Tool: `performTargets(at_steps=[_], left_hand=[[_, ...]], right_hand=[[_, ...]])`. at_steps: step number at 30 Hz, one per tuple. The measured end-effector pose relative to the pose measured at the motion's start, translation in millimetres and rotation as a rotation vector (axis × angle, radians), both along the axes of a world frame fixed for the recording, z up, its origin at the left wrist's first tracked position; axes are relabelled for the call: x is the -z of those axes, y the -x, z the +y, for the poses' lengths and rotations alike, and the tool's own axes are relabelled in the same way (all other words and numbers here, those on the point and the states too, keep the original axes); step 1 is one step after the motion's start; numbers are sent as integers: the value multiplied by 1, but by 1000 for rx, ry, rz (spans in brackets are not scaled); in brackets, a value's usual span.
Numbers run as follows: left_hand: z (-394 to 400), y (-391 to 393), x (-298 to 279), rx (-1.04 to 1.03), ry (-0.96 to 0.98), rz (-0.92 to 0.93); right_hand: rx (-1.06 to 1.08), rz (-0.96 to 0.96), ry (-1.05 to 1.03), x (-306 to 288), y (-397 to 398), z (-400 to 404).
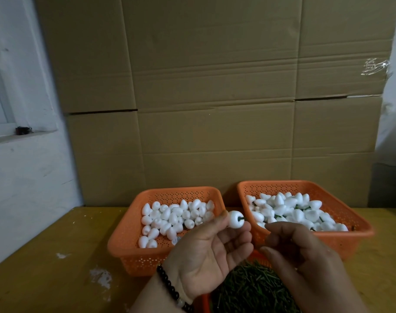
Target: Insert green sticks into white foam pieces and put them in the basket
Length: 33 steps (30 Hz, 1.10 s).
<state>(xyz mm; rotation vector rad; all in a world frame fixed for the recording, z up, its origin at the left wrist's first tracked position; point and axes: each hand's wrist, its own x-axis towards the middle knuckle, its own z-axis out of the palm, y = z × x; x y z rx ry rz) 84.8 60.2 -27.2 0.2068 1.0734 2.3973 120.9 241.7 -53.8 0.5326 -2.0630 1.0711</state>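
My left hand [211, 251] pinches a white foam piece [234, 219] between thumb and fingertips, with a short green stick [242, 219] poking out of its right side. My right hand [305, 256] hovers just right of it, fingers loosely curled and apart, holding nothing that I can see. The left orange basket [125, 242] holds plain foam pieces. In the right orange basket [359, 231] lie foam pieces with green sticks in them. A heap of green sticks [251, 288] sits in a container under my hands.
Both baskets stand on a yellow-brown tabletop [57, 279] with white scuff marks. A wall of cardboard boxes [215, 109] rises directly behind them. At the left is a white wall with a window ledge [23, 132].
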Motion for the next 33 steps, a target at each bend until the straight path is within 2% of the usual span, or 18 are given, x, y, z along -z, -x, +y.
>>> performTargets(at_steps=[11,14,21,24,30,33], left_hand=[[1,2,-3,-17,-284,-222],[1,3,-4,-40,-348,-237],[4,2,-5,-102,-363,-204],[6,3,0,-97,-315,-170],[12,3,10,-82,-58,-41],[13,2,13,-113,142,111]], right_hand=[[6,-28,-40,1,-2,-1],[1,-40,-45,2,-2,-2],[35,-44,-79,5,1,0],[-7,-48,-43,6,2,0],[12,-4,-43,12,6,3],[68,75,-90,12,7,5]])
